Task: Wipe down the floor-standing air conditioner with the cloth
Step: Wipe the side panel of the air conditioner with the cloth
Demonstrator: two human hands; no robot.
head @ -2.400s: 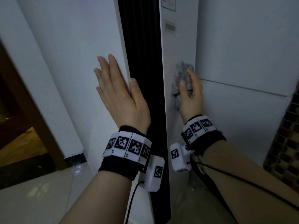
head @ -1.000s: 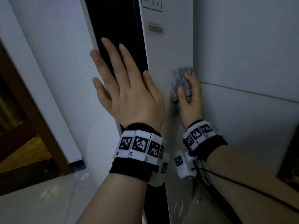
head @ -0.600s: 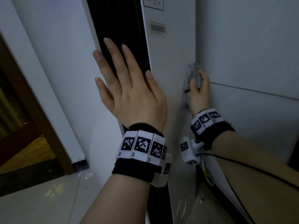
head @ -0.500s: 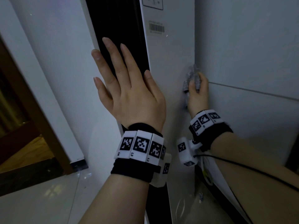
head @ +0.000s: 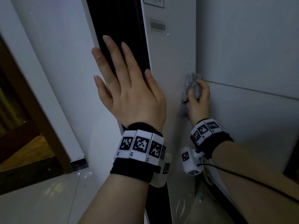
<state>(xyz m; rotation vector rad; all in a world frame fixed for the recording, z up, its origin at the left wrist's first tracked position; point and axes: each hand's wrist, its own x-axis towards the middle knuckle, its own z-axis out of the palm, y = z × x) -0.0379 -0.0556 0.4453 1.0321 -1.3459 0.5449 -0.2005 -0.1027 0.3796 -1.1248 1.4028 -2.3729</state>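
Gripping the grey cloth [head: 191, 85], the right hand [head: 198, 101] curls its fingers and thumb round the wad and presses it against the white side panel of the air conditioner [head: 171, 62], close to the panel's rear edge where it meets the wall [head: 250, 46]. A bit of cloth hangs below the thumb. The left hand [head: 129, 88] is released, its fingers straight and slightly spread, and it lies against the front of the unit. The fingers lie over the black grille [head: 116, 18], and the thumb reaches the corner between front and side.

Both wrists wear black bands [head: 132, 170] carrying white blocks printed with square black-and-white markers. A thin black cable [head: 252, 180] runs back along the right forearm. Higher on the side panel sits a barcode label [head: 157, 27]. A horizontal seam [head: 250, 89] crosses the wall level with the cloth. To the left, a brown door frame [head: 32, 102] stands above the glossy tiled floor [head: 40, 199].
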